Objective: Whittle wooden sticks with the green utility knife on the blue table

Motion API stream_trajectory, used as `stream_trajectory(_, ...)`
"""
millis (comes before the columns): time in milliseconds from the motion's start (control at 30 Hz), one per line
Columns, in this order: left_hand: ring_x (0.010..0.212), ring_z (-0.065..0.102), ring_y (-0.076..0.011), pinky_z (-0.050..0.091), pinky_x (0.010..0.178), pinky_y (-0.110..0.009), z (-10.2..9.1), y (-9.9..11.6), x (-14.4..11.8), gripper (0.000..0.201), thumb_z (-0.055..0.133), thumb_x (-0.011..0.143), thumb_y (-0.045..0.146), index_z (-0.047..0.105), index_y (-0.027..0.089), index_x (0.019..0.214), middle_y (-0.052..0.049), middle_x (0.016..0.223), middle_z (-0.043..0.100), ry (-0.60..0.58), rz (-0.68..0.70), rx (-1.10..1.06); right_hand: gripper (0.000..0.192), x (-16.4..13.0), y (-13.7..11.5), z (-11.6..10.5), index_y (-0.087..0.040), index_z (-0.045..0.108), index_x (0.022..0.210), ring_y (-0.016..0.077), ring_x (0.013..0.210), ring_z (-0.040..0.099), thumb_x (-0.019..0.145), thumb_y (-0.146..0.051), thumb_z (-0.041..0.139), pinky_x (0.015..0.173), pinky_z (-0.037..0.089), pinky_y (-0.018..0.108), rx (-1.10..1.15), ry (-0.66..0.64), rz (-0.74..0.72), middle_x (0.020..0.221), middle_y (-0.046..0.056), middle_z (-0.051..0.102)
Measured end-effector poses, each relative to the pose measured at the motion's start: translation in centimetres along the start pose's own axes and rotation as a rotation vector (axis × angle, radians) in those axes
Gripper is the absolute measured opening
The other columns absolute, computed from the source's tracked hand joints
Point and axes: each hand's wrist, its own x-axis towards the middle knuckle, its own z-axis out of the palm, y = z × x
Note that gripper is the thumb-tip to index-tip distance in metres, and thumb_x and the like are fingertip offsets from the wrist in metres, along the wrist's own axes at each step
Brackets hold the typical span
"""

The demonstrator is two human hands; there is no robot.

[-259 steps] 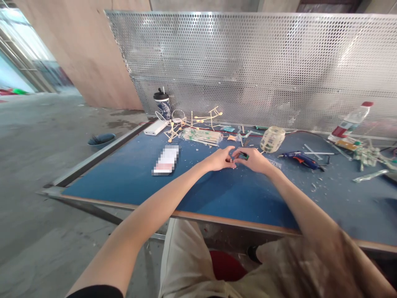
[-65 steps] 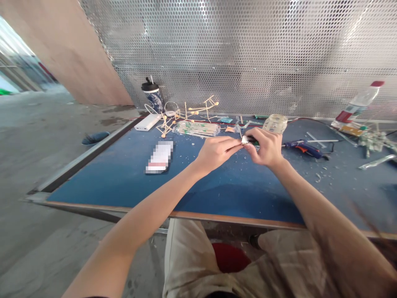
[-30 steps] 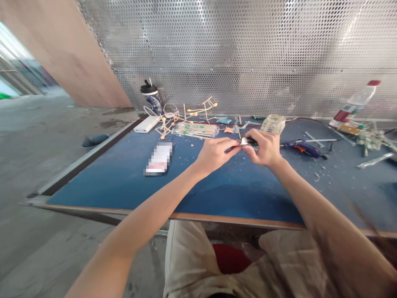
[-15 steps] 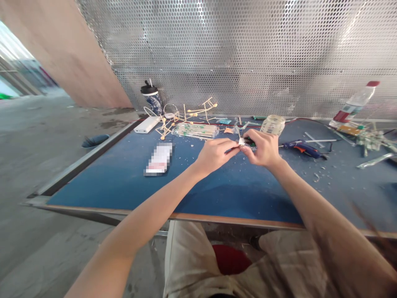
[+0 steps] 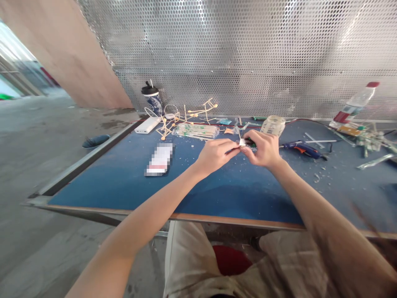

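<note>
Above the blue table (image 5: pixel 124 186), my two hands meet fingertip to fingertip. Between them is a small white piece (image 5: pixel 242 142), with a thin stick rising behind it. My left hand (image 5: pixel 215 155) pinches the piece from the left with thumb and forefinger. On the other side, my right hand (image 5: pixel 262 147) is closed at the same piece, its fingers curled. Something dark shows beneath the right fingers; its kind is hidden. Just behind the hands lie small plastic scraps and an orange bit (image 5: pixel 228 130).
Rightward lie a blue glue gun (image 5: pixel 304 149), a tape roll (image 5: pixel 273 125), and a plastic bottle (image 5: pixel 353 105). Leftward are a phone-like blurred object (image 5: pixel 159 159), a power bank (image 5: pixel 148 125), a lidded cup (image 5: pixel 153 99), packed sticks (image 5: pixel 197 130) and a stick frame (image 5: pixel 203 109). Glue crumbs dot the table.
</note>
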Motion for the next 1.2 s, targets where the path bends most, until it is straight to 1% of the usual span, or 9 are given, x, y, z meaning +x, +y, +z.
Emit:
stream_trajectory(300, 0.070, 0.067, -0.0092, 0.049, 0.063, -0.023, 0.06, -0.16, -0.09, 0.019, 0.059, 0.101, 0.031, 0.069, 0.018, 0.090, 0.001, 0.075, 0.071, -0.038, 0.006, 0.007, 0.035, -0.03, 0.07, 0.03, -0.023, 0.058, 0.084, 0.0154, 0.064, 0.059, 0.093, -0.056, 0.054, 0.056, 0.033, 0.031, -0.004, -0.008, -0.015, 0.073, 0.000, 0.066)
stream_trajectory(467, 0.070, 0.067, -0.0091, 0.048, 0.062, -0.023, -0.11, -0.17, -0.01, 0.019, 0.060, 0.101, 0.030, 0.069, 0.018, 0.089, 0.001, 0.075, 0.071, -0.032, 0.033, 0.010, 0.035, 0.05, 0.02, 0.00, -0.022, 0.058, 0.085, 0.0150, 0.063, 0.058, 0.094, -0.056, 0.053, 0.056, 0.033, 0.030, 0.014, 0.006, -0.032, 0.072, 0.000, 0.065)
stream_trajectory(733, 0.071, 0.067, -0.0093, 0.048, 0.063, -0.023, -0.27, -0.12, 0.03, 0.020, 0.058, 0.102, 0.030, 0.069, 0.018, 0.090, 0.000, 0.078, 0.072, -0.052, 0.032, 0.008, 0.035, 0.10, 0.01, -0.11, -0.023, 0.058, 0.086, 0.0151, 0.064, 0.060, 0.094, -0.057, 0.052, 0.057, 0.036, 0.030, 0.019, -0.008, -0.040, 0.073, 0.000, 0.066)
stream_trajectory(1200, 0.070, 0.066, -0.0090, 0.046, 0.061, -0.023, -0.43, -0.06, 0.10, 0.020, 0.059, 0.102, 0.028, 0.069, 0.018, 0.088, 0.000, 0.078, 0.071, -0.057, 0.041, 0.012, 0.036, 0.21, -0.06, -0.22, -0.022, 0.058, 0.085, 0.0146, 0.062, 0.057, 0.094, -0.057, 0.052, 0.057, 0.035, 0.030, 0.018, -0.006, -0.059, 0.072, -0.001, 0.064)
